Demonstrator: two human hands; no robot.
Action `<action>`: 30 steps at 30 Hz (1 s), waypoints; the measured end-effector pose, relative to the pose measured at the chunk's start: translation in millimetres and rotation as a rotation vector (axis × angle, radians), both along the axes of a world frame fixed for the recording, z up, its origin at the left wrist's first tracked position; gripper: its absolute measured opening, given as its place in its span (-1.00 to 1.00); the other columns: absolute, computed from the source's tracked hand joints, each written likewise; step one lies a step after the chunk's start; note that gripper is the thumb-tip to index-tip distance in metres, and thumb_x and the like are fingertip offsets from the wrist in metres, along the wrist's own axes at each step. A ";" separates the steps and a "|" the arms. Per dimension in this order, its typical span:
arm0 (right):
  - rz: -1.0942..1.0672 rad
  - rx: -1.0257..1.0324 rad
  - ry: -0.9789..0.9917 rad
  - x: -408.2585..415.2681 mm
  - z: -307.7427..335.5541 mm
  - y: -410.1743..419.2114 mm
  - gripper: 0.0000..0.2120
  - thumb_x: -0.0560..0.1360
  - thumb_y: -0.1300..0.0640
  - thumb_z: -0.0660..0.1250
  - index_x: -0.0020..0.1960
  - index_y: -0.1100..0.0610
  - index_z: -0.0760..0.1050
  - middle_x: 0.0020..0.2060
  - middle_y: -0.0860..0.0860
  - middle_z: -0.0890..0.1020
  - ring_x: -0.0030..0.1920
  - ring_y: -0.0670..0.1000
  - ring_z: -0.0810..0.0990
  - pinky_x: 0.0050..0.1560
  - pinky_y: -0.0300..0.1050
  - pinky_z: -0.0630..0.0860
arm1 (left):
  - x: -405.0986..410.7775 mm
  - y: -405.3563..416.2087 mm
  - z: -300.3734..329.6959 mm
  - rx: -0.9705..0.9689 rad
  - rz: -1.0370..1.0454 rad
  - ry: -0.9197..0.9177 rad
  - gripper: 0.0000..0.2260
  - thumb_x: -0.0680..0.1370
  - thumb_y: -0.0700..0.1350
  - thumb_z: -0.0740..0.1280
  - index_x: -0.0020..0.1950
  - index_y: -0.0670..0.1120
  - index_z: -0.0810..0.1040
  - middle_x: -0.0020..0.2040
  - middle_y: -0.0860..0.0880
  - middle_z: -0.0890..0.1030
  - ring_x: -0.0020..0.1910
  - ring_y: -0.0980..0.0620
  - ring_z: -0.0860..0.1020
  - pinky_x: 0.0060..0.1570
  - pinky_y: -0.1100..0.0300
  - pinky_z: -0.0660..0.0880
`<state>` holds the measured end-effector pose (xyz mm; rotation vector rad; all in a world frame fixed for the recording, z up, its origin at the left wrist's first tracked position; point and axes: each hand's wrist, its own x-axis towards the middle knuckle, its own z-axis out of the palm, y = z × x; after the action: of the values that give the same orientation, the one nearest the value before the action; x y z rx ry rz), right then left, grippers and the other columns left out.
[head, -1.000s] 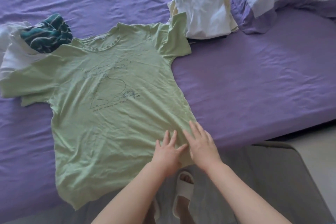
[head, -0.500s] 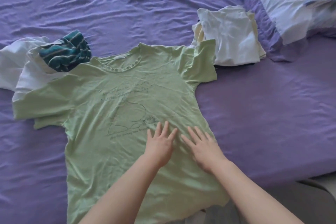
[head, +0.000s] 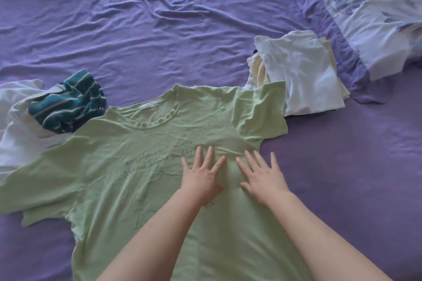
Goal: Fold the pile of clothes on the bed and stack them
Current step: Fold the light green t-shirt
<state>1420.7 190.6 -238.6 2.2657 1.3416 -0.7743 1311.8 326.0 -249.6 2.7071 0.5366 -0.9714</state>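
A light green T-shirt (head: pixel 127 166) lies spread flat, front up, on the purple bed, its collar pointing away from me. My left hand (head: pixel 201 178) and my right hand (head: pixel 262 178) rest side by side, palms down with fingers spread, on the shirt's chest just below its right sleeve. Neither hand holds anything. A stack of folded white and cream clothes (head: pixel 303 70) sits beyond the right sleeve. At the left, a teal striped garment (head: pixel 68 102) lies crumpled on a white garment (head: pixel 16 125), partly under the green shirt's left sleeve.
The wrinkled purple sheet (head: pixel 182 29) covers the bed beyond the shirt. A pillow with a pale floral and purple cover (head: pixel 365 7) lies at the top right, close behind the folded stack.
Both hands have slid up the green shirt from its hem to its chest, staying flat on the cloth. The camera has moved forward over the bed, so the floor is out of view.
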 end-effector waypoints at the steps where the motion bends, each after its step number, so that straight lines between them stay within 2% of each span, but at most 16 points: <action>1: 0.006 -0.027 -0.005 5.4 -1.7 0.2 -0.38 0.60 -0.18 -0.07 0.50 -0.03 -0.31 0.51 0.01 -0.23 0.50 0.06 -0.25 0.41 0.31 -0.24 | 1.6 4.7 -2.7 0.005 0.000 0.011 -0.25 0.53 0.27 0.16 0.49 0.20 -0.30 0.52 -0.03 -0.37 0.47 -0.18 -0.38 0.37 -0.39 -0.16; 5: 0.049 -0.061 -0.041 17.4 0.4 14.3 -0.27 0.55 -0.25 0.05 0.52 0.03 -0.23 0.53 0.05 -0.15 0.51 0.08 -0.23 0.39 0.33 -0.26 | 14.5 15.0 -7.8 0.004 -0.028 0.013 -0.10 0.43 0.35 0.25 0.48 0.20 -0.35 0.50 -0.05 -0.40 0.46 -0.20 -0.40 0.36 -0.39 -0.19; 7: 0.128 0.039 -0.084 27.7 5.6 31.8 -0.24 0.51 -0.23 0.15 0.52 0.07 -0.12 0.52 0.10 -0.12 0.49 0.14 -0.29 0.37 0.33 -0.31 | 26.5 22.7 -6.6 0.007 -0.026 -0.002 -0.05 0.39 0.38 0.27 0.49 0.19 -0.34 0.50 -0.07 -0.40 0.46 -0.19 -0.39 0.36 -0.38 -0.20; 8: 0.182 0.094 -0.106 36.7 7.8 41.2 -0.23 0.51 -0.21 0.17 0.53 0.06 -0.14 0.52 0.12 -0.17 0.48 0.16 -0.33 0.35 0.33 -0.34 | 33.2 27.8 -6.3 0.011 -0.002 -0.012 -0.04 0.38 0.39 0.27 0.49 0.18 -0.34 0.50 -0.07 -0.40 0.46 -0.18 -0.39 0.36 -0.38 -0.19; 10: 0.267 0.130 -0.132 60.2 9.5 54.9 -0.20 0.52 -0.23 0.15 0.52 0.01 -0.25 0.50 0.13 -0.27 0.46 0.19 -0.37 0.34 0.34 -0.36 | 45.8 37.5 -3.9 0.023 0.052 -0.015 -0.03 0.37 0.39 0.28 0.49 0.18 -0.34 0.50 -0.07 -0.39 0.47 -0.17 -0.39 0.37 -0.38 -0.17; 14: 0.222 -0.012 -0.075 97.1 -4.4 61.4 -0.26 0.52 -0.33 0.00 0.50 -0.08 -0.31 0.51 0.09 -0.22 0.49 0.13 -0.28 0.41 0.26 -0.23 | 63.0 44.3 -3.3 0.017 0.145 0.042 0.03 0.33 0.38 0.34 0.49 0.18 -0.35 0.50 -0.07 -0.41 0.47 -0.19 -0.39 0.37 -0.39 -0.14; 18: 0.267 0.045 -0.070 103.2 2.4 60.3 -0.35 0.58 -0.18 0.03 0.53 0.04 -0.17 0.52 0.13 -0.15 0.50 0.15 -0.24 0.42 0.24 -0.17 | 81.0 41.4 3.6 -0.024 0.233 0.062 -0.05 0.39 0.32 0.33 0.50 0.19 -0.29 0.51 -0.09 -0.37 0.49 -0.18 -0.34 0.41 -0.33 -0.12; 20: 0.352 0.232 -0.168 109.9 11.0 60.6 -0.41 0.53 -0.04 0.20 0.49 0.14 0.15 0.50 0.19 0.09 0.51 0.19 -0.05 0.41 0.29 -0.10 | 96.9 40.5 9.7 -0.065 0.300 0.004 -0.18 0.46 0.28 0.28 0.52 0.20 -0.20 0.53 -0.08 -0.33 0.51 -0.14 -0.29 0.43 -0.27 -0.10; 22: 0.368 0.403 -0.306 125.0 20.7 66.1 -0.45 0.31 0.06 0.43 0.27 0.17 0.49 0.33 0.22 0.43 0.40 0.21 0.31 0.37 0.31 0.05 | 117.6 39.8 16.1 -0.101 0.322 -0.065 -0.26 0.50 0.25 0.25 0.53 0.19 -0.13 0.54 -0.05 -0.27 0.52 -0.10 -0.25 0.45 -0.23 -0.06; 23: 0.356 0.460 -0.346 135.5 26.4 71.6 -0.46 0.23 0.10 0.47 0.20 0.18 0.54 0.25 0.23 0.51 0.34 0.22 0.41 0.35 0.31 0.05 | 127.1 38.3 18.9 -0.116 0.329 -0.095 -0.29 0.52 0.24 0.23 0.53 0.19 -0.11 0.55 -0.04 -0.24 0.53 -0.10 -0.22 0.45 -0.23 -0.05; 25: 0.280 0.392 -0.400 155.1 34.8 82.2 -0.44 0.27 0.15 0.45 0.26 0.16 0.49 0.18 0.25 0.55 0.29 0.22 0.45 0.36 0.33 0.00 | 140.6 32.7 23.0 -0.131 0.346 -0.138 -0.33 0.54 0.22 0.21 0.53 0.17 -0.07 0.56 -0.04 -0.17 0.53 -0.09 -0.17 0.45 -0.20 -0.01; 26: 0.260 0.348 -0.442 163.2 37.5 85.0 -0.43 0.28 0.13 0.45 0.29 0.12 0.47 0.11 0.23 0.59 0.25 0.19 0.50 0.37 0.32 0.08 | 143.3 28.9 24.5 -0.132 0.355 -0.156 -0.35 0.55 0.21 0.20 0.54 0.16 -0.06 0.57 -0.04 -0.13 0.53 -0.09 -0.14 0.45 -0.18 0.00; 27: 0.237 0.300 -0.472 168.8 42.9 87.3 -0.42 0.23 0.10 0.49 0.25 0.07 0.51 -0.01 0.17 0.65 0.13 0.13 0.58 0.32 0.24 0.27 | 143.6 24.7 25.6 -0.132 0.366 -0.174 -0.37 0.56 0.20 0.19 0.54 0.15 -0.03 0.57 -0.05 -0.10 0.54 -0.08 -0.12 0.46 -0.15 0.02; 28: 0.225 0.287 -0.481 172.0 53.5 89.7 -0.42 0.14 0.08 0.53 0.17 0.04 0.57 -0.16 0.11 0.68 -0.04 0.08 0.64 0.17 0.11 0.47 | 141.4 20.8 26.8 -0.139 0.384 -0.194 -0.39 0.56 0.19 0.18 0.54 0.13 0.00 0.57 -0.05 -0.07 0.54 -0.07 -0.10 0.46 -0.12 0.03; 29: 0.220 0.283 -0.454 172.8 62.6 91.0 -0.41 0.11 0.09 0.55 0.15 0.04 0.58 -0.25 0.08 0.67 -0.17 0.07 0.64 -0.05 -0.03 0.56 | 137.5 17.7 27.6 -0.158 0.418 -0.214 -0.41 0.57 0.18 0.18 0.54 0.11 0.04 0.57 -0.04 -0.04 0.54 -0.06 -0.07 0.46 -0.08 0.05; 30: 0.207 0.264 -0.385 170.9 70.0 92.1 -0.40 0.20 0.13 0.51 0.23 0.05 0.50 -0.21 0.07 0.65 -0.20 0.08 0.63 -0.21 -0.11 0.52 | 132.2 15.8 28.3 -0.181 0.463 -0.230 -0.43 0.57 0.16 0.18 0.53 0.09 0.08 0.57 -0.04 -0.01 0.53 -0.06 -0.05 0.47 -0.05 0.06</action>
<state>1591.6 282.7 -168.6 2.2659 1.5196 -0.0856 1444.0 341.7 -221.3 2.3353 0.9212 -0.5493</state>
